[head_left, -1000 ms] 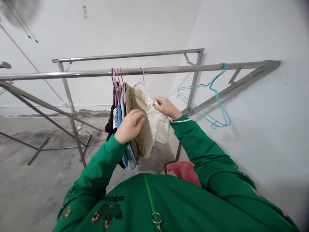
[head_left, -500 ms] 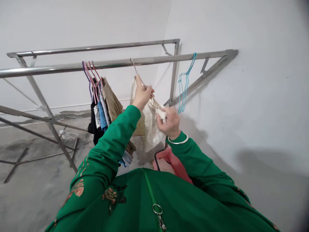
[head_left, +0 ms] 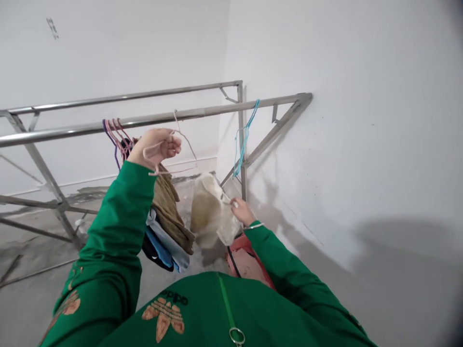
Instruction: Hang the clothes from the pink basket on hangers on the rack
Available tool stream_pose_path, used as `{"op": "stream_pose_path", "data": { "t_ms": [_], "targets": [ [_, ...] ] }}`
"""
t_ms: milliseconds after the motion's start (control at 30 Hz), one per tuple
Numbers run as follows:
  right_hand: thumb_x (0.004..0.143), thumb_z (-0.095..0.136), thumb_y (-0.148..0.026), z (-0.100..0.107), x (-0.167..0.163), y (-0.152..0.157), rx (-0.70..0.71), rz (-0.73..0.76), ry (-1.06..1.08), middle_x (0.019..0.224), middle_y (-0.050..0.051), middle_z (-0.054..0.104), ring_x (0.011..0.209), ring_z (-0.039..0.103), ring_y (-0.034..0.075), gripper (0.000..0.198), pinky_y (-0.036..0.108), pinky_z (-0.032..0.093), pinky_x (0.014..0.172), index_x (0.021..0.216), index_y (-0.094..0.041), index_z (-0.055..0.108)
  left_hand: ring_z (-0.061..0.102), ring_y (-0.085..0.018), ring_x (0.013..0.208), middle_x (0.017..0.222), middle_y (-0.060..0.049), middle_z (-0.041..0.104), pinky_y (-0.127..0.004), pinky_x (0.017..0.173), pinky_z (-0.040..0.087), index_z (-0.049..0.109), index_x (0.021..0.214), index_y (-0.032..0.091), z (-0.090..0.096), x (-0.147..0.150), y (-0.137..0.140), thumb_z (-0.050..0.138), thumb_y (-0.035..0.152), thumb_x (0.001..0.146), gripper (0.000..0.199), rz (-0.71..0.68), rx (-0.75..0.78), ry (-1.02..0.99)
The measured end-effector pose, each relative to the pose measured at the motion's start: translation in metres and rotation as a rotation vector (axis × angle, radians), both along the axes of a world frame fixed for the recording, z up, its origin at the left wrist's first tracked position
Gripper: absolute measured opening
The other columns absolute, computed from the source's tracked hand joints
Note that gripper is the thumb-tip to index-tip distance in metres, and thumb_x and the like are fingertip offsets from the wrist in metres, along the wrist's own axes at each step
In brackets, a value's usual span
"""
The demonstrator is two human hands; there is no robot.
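A pale pink clothes hanger (head_left: 188, 144) hooks over the front rail, tilted and bare of cloth. The curled fingers of my left hand (head_left: 157, 144) hold it near its neck. Lower and to the right, my right hand (head_left: 243, 212) is closed on the edge of a cream lace garment (head_left: 211, 214), which hangs loose from the grip, apart from the hanger. Left of the garment, brown trousers (head_left: 166, 202) and several other clothes hang on pink and purple hangers (head_left: 115, 137), partly behind my left arm.
The metal drying rack (head_left: 206, 112) spans the view, its right end close to the white wall (head_left: 325, 159). Blue hangers (head_left: 244, 140) hang on the front rail at right. A pink basket (head_left: 249, 262) stands on the floor below my right forearm.
The cream garment has come off the hanger and moved down with my right hand. My left hand has shifted left, tilting the hanger. The view has turned slightly right.
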State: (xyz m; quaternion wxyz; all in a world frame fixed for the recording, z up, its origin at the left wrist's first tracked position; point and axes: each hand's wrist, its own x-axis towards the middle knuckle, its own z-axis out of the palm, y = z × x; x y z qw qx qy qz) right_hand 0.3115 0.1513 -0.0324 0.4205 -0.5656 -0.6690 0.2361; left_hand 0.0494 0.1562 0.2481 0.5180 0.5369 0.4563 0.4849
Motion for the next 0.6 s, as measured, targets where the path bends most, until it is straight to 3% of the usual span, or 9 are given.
{"op": "stream_pose_path", "data": {
  "t_ms": [100,200,300,433,600],
  "targets": [
    [0.063,0.045,-0.024,-0.005,0.015,-0.033,-0.018,0.004,0.093,0.07,0.004,0.062,0.069,0.06,0.022,0.01,0.037,0.052,0.07,0.068,-0.024,0.054,0.053,-0.011,0.047,0.058,0.001,0.057,-0.02,0.046,0.033,0.049,0.098,0.011,-0.019,0.005,0.005,0.046,0.003,0.06,0.04,0.072,0.047,0.086],
    [0.069,0.051,-0.032,0.011,0.054,-0.077,0.001,-0.026,0.246,0.074,0.004,0.063,0.071,0.061,0.023,0.008,0.038,0.051,0.069,0.069,-0.026,0.057,0.049,-0.009,0.043,0.056,0.005,0.055,-0.019,0.041,0.03,0.047,0.11,0.008,-0.044,0.023,0.016,0.044,0.004,0.056,0.055,0.079,0.13,0.18],
    [0.066,0.064,-0.035,0.045,0.097,-0.119,0.093,-0.146,0.408,0.072,0.005,0.06,0.071,0.06,0.025,0.011,0.043,0.05,0.069,0.064,-0.028,0.057,0.045,-0.008,0.04,0.057,0.005,0.053,-0.018,0.04,0.027,0.049,0.107,0.01,-0.057,0.049,0.028,0.044,0.002,0.057,0.051,0.077,0.156,0.292],
    [0.059,0.074,-0.029,0.087,0.124,-0.167,0.232,-0.318,0.641,0.063,0.005,0.048,0.069,0.058,0.024,0.018,0.046,0.049,0.074,0.054,-0.03,0.056,0.043,-0.008,0.041,0.057,0.002,0.052,-0.021,0.043,0.029,0.05,0.096,0.012,-0.055,0.097,0.049,0.045,-0.003,0.065,0.035,0.071,0.115,0.457],
    [0.051,0.082,-0.032,0.103,0.136,-0.197,0.386,-0.326,0.711,0.051,0.0,0.044,0.054,0.05,0.017,0.026,0.04,0.049,0.061,0.049,-0.026,0.057,0.055,-0.014,0.057,0.071,-0.005,0.059,-0.028,0.057,0.045,0.049,0.105,0.013,-0.053,0.17,0.088,0.049,-0.001,0.076,0.033,0.092,0.12,0.63]
  ]
}}
